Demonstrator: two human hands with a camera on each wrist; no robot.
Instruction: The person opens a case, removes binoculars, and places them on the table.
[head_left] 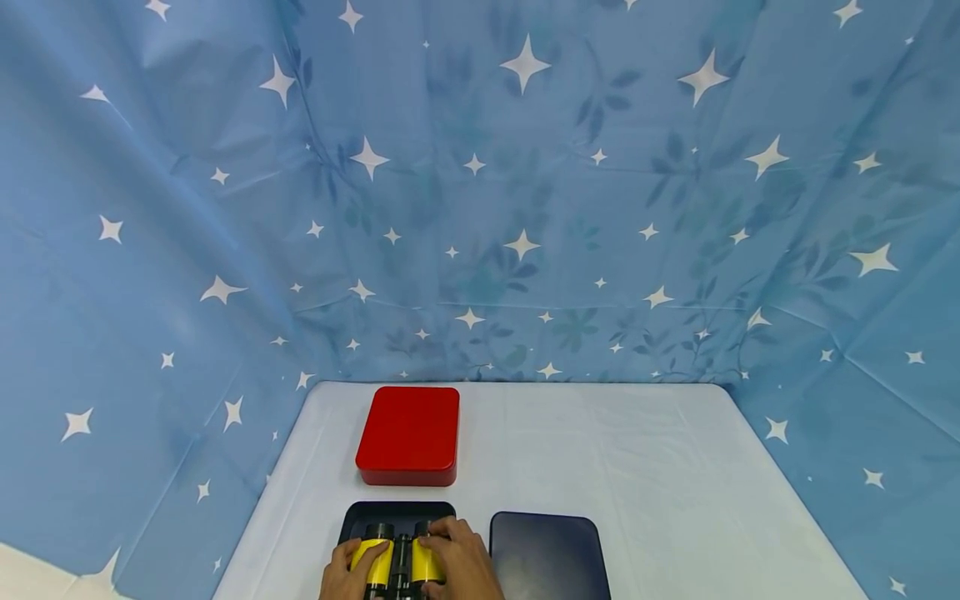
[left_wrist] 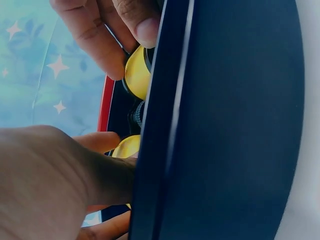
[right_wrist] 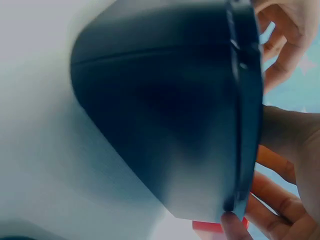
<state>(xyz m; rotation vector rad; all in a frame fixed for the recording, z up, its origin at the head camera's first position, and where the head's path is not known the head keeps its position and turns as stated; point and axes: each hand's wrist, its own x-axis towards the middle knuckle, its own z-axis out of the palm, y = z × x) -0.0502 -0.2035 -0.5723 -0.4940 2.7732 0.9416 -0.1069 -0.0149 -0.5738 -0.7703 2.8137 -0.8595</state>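
A pair of yellow and black binoculars [head_left: 381, 562] lies at the dark navy tin [head_left: 360, 515], overlapping its inside in the head view. My left hand [head_left: 348, 573] grips the left barrel, thumb on the near side and fingers round the outer side. On the right barrel, my right hand [head_left: 467, 560] holds with its fingers at the far end. The left wrist view shows yellow parts of the binoculars [left_wrist: 137, 75] between both hands, partly behind the tin's wall [left_wrist: 225, 120]. That wall [right_wrist: 165, 115] hides the binoculars in the right wrist view.
A closed red tin [head_left: 411, 429] stands behind the navy one. Right of the hands lies a flat dark navy lid [head_left: 551, 557]. Everything sits on a white-covered table [head_left: 675, 483], with a blue star-patterned curtain [head_left: 480, 208] behind and at both sides.
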